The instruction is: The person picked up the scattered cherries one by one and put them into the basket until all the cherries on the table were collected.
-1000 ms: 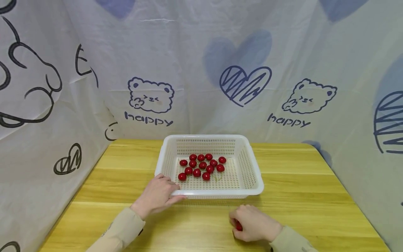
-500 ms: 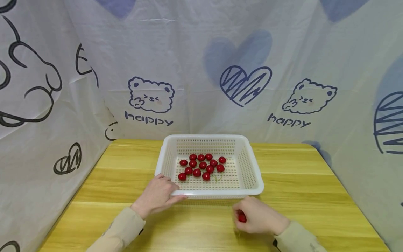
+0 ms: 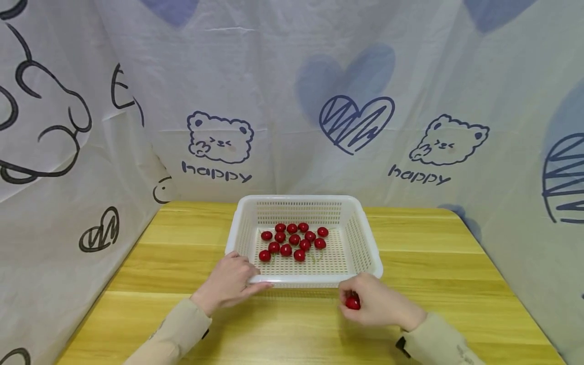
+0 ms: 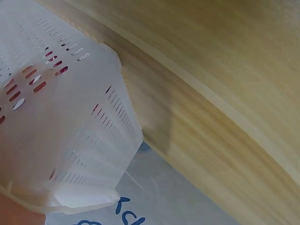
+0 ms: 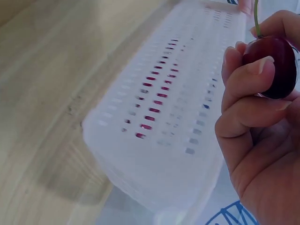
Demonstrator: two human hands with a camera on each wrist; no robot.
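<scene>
A white plastic basket (image 3: 315, 278) with slotted walls stands on the wooden table. Several dark red cherries (image 3: 286, 250) lie spread over its floor. My left hand (image 3: 232, 281) grips the basket's front left rim, thumb along the outside. Only a sliver of that hand shows in the left wrist view, beside the basket wall (image 4: 61, 112). Between curled fingers and thumb, my right hand (image 3: 376, 302) holds a single cherry (image 5: 276, 72), its green stem (image 5: 256, 16) pointing up. This hand is just in front of the basket's front right corner, overlapping its rim in the head view.
The wooden table (image 3: 438, 284) reaches out on both sides of the basket. Behind it hangs a pale cloth (image 3: 283, 126) printed with hearts and bears, also covering both sides. A thin stem piece (image 3: 317, 257) lies on the basket floor.
My right hand has risen from the table in front and moved forward to the basket's front right corner, carrying the cherry. My left hand and the basket have stayed put.
</scene>
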